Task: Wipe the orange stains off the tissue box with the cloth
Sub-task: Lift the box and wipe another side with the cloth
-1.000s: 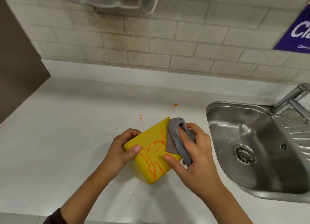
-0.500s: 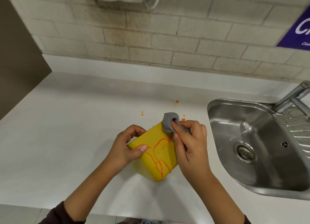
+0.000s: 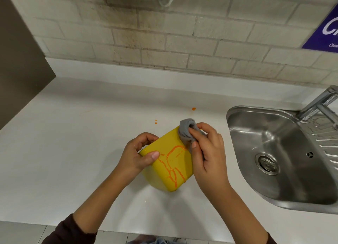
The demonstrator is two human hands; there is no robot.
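At centre frame, the left hand [image 3: 136,157] grips the left edge of the yellow tissue box [image 3: 165,163], thumb pressed across its stained face and fingers curled behind, holding it tilted on the white tabletop [image 3: 73,143]. Orange stains [image 3: 171,163] run in wet lines down that face toward the lower corner. Just right, the right hand [image 3: 208,152] pinches a bunched grey cloth [image 3: 186,132] against the box's upper right corner, fingers closed around it. The risk, as I judge it: a loose swipe could smear the runny lines wider or onto the left thumb, and drips may join the orange spots [image 3: 193,108] on the tabletop. The steel sink [image 3: 237,115] sits far right.
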